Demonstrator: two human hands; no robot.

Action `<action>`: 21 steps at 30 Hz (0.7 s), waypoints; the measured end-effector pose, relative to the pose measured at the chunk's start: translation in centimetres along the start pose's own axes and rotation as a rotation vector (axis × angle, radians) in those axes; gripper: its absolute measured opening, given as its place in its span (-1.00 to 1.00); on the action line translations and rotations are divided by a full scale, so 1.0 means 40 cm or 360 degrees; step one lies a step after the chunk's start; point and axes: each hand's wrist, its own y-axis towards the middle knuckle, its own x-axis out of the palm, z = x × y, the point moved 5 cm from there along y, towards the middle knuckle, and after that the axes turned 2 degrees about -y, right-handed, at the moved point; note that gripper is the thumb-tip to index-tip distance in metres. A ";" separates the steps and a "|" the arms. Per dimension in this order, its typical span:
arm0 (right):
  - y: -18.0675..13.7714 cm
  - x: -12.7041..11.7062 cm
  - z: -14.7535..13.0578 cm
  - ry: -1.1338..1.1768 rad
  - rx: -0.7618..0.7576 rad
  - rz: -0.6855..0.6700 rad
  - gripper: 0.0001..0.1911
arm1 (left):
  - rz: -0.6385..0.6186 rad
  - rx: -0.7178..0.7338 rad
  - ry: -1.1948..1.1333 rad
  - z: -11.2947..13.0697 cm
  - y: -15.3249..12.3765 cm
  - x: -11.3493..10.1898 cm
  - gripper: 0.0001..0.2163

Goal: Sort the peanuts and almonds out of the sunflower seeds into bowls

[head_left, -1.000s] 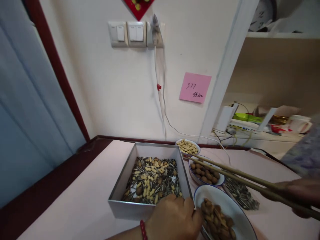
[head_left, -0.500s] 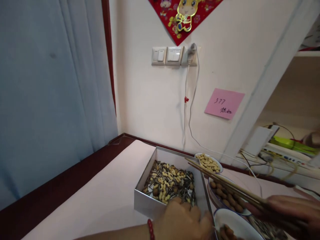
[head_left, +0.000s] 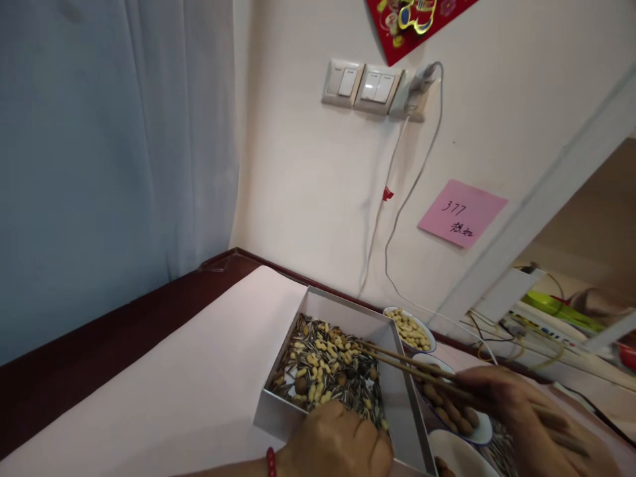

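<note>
My right hand (head_left: 527,411) grips a pair of wooden chopsticks (head_left: 422,374), whose tips reach into an open silver-grey box (head_left: 342,305). Striped sunflower seeds (head_left: 360,377), pale peanuts (head_left: 318,361) and a few round brown nuts (head_left: 301,385) lie mixed in this box. The tips are at the peanuts near its back right; whether anything is pinched between them is unclear. My left hand (head_left: 342,440), with a red bead bracelet (head_left: 271,460) at its wrist, is closed over the box's near wall. Its fingertips are hidden.
Right of the box stand a bowl of peanuts (head_left: 410,331), a bowl of round brown nuts (head_left: 450,404) and a white bowl (head_left: 462,454) with brown pieces. Sunflower seeds (head_left: 499,444) show beside them. A white cable (head_left: 397,285) hangs down the wall to the table.
My right hand has moved left, bringing the chopstick tips from above the box's back right edge down to the contents. My view has tilted and shifted; the left hand stays at the near wall.
</note>
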 end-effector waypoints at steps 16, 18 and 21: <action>0.041 0.234 -0.073 0.0144 0.0006 -0.0394 -0.61 | 0.0098 -0.0161 0.0010 -0.003 -0.002 0.011 -0.82; 0.042 0.225 -0.072 0.0154 0.0003 -0.0365 -0.61 | 0.0087 -0.0096 0.0020 -0.003 0.001 0.008 -0.81; 0.044 0.168 -0.084 0.0164 0.0016 -0.0266 -0.63 | 0.0004 -0.0046 0.0016 -0.003 0.002 0.005 -0.80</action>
